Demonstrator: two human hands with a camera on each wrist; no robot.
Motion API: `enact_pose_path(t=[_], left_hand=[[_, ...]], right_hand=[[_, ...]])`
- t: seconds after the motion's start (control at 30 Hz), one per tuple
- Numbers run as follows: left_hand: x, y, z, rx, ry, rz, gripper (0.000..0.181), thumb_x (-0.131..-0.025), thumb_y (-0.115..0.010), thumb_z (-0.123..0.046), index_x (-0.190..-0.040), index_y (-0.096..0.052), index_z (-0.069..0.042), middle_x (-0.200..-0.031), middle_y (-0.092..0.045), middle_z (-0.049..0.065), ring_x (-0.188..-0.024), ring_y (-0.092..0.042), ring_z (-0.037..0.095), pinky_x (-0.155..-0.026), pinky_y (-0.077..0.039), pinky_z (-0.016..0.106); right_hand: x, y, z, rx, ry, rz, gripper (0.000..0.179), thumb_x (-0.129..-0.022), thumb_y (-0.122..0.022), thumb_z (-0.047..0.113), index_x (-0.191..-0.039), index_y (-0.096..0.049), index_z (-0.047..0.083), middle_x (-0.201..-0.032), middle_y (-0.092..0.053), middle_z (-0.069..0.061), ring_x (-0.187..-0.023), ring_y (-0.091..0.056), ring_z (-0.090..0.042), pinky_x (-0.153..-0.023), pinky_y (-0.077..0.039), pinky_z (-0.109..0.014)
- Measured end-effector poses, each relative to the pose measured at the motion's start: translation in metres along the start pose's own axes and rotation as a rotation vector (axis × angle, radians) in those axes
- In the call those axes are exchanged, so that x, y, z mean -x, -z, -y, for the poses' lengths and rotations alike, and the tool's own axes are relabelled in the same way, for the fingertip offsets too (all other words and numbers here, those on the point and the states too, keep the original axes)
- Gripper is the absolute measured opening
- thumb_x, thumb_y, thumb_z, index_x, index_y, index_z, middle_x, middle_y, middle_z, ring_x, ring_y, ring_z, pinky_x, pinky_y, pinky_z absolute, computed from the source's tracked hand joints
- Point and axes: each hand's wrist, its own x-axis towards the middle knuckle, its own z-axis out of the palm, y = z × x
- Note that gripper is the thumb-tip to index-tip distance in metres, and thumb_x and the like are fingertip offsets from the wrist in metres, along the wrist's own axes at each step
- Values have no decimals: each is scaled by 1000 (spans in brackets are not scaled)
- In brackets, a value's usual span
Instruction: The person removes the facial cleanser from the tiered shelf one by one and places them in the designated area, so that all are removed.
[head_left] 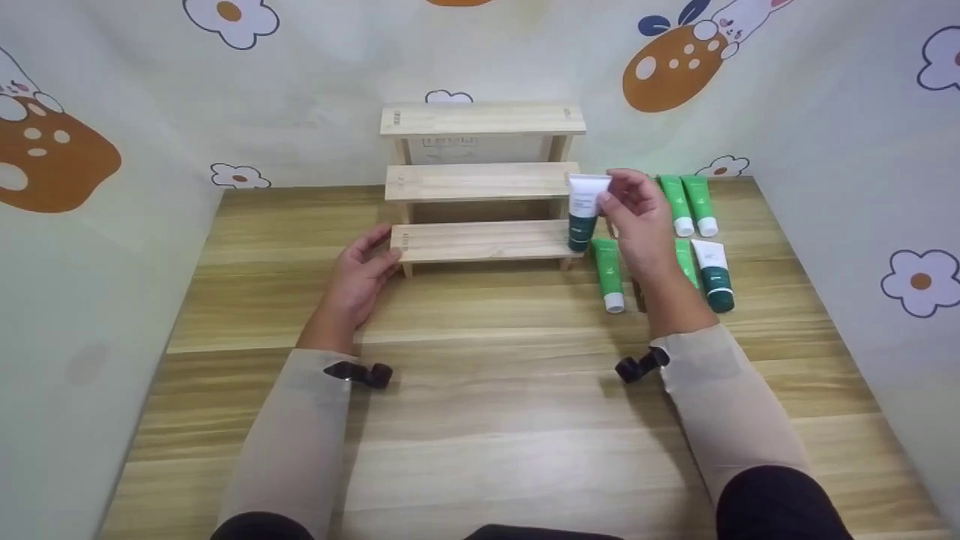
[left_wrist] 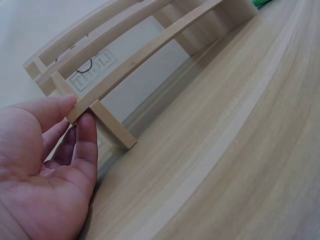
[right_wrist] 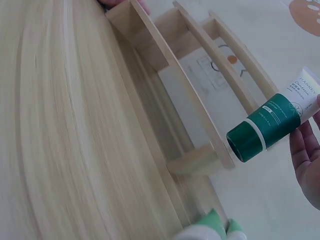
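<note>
A three-step wooden display stand [head_left: 480, 241] stands on the table by the back wall. At the left end of its lowest step, my left hand [head_left: 360, 276] pinches the board, thumb on top and fingers beneath, as the left wrist view shows. My right hand [head_left: 641, 225] holds a squeeze tube [head_left: 583, 217] by its white upper part, its dark green cap end pointing down. That tube is upright at the right end of the lowest step; whether its cap touches the board I cannot tell. Printed lettering on the tube [right_wrist: 272, 122] shows in the right wrist view.
Right of the stand lie several tubes: a green pair [head_left: 686, 204] at the back, a green one [head_left: 609, 276] in front, and a white and dark green one [head_left: 714, 276]. Another green tube [head_left: 685, 262] is partly hidden by my right arm. Patterned cloth walls [head_left: 847, 187] enclose the table.
</note>
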Motion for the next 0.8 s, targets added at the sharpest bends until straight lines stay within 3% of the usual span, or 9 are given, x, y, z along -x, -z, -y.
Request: enact_pose_path(t=[0.3, 0.8], left_hand=[[1, 0, 1, 4, -21, 15, 61, -104, -66, -2, -161, -44, -5, -168, -41, 8, -131, -57, 15, -102, -58, 20], [1, 0, 0, 9, -14, 8, 62, -103, -66, 0, -161, -44, -6, -168, -41, 8, -131, -58, 15, -106, -57, 22]], right_hand=[[-4, 48, 1, 11, 3, -45, 33, -102, -70, 3, -134, -67, 10, -122, -66, -5, -117, -63, -23, -94, -62, -25], [-9, 137, 10, -18, -74, -258, 35, -104, -66, 4, -138, -65, 11, -124, -64, -2, -114, -58, -18, -85, -58, -20]])
